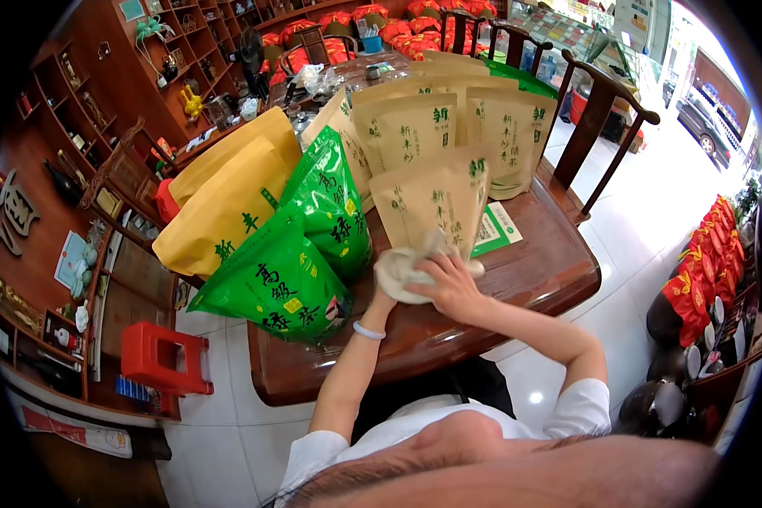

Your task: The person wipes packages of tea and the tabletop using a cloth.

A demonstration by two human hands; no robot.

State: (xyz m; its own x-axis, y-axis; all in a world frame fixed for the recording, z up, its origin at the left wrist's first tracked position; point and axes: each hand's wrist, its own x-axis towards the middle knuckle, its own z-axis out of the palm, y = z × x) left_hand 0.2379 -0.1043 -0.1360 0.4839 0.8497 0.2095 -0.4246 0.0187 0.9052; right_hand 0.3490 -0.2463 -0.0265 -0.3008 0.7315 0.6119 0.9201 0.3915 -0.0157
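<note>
Close together at the front of the table, my two hands work on a soft-looking whitish cloth (402,273). My left hand (384,298) is under its left side, with the fingers mostly hidden by it. My right hand (450,286) presses over the right side, fingers bent and slightly blurred. The folds make the cloth's exact shape hard to tell. Just behind the hands stands a kraft paper tea bag (432,199), its bottom partly covered by them. To the left, two green tea bags (292,284) stand near my left hand.
Larger yellow bags (229,199) and several more kraft bags (504,131) stand on the brown wooden table (538,262). A green-and-white card (497,229) lies at right. Wooden chairs (599,127) flank the table. A red stool (165,360) stands left; red-covered jars (703,271) line the right.
</note>
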